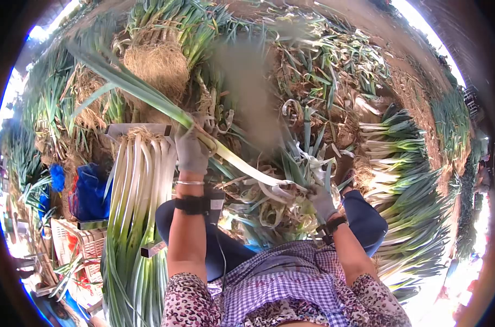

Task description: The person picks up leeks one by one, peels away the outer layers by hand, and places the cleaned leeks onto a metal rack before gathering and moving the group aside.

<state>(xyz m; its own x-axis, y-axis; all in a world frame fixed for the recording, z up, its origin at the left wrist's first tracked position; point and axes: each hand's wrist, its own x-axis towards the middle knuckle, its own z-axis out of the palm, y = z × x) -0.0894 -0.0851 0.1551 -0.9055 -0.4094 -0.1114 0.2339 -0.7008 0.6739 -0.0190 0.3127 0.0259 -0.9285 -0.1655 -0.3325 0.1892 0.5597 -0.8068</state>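
A long leek (236,159) lies slantwise between my hands, its green leaves toward the upper left and its white end toward the lower right. My left hand (192,151), in a light glove, is closed round the leek where green turns to white. Near the white end is my gloved right hand (321,201), fingers closed on loose outer leaves beside the root end. Just left of my left hand, a bundle of leeks (141,185) rests on a metal frame (117,129), roots at the top. Peeled leaves (269,210) lie below the held leek.
Rows of leeks (405,185) lie on the right. Unpeeled leeks with a large root mass (157,65) stand at the upper left. More leaf scraps (334,60) cover the ground ahead. A wicker basket (87,245) and a blue bag (92,188) are at the left.
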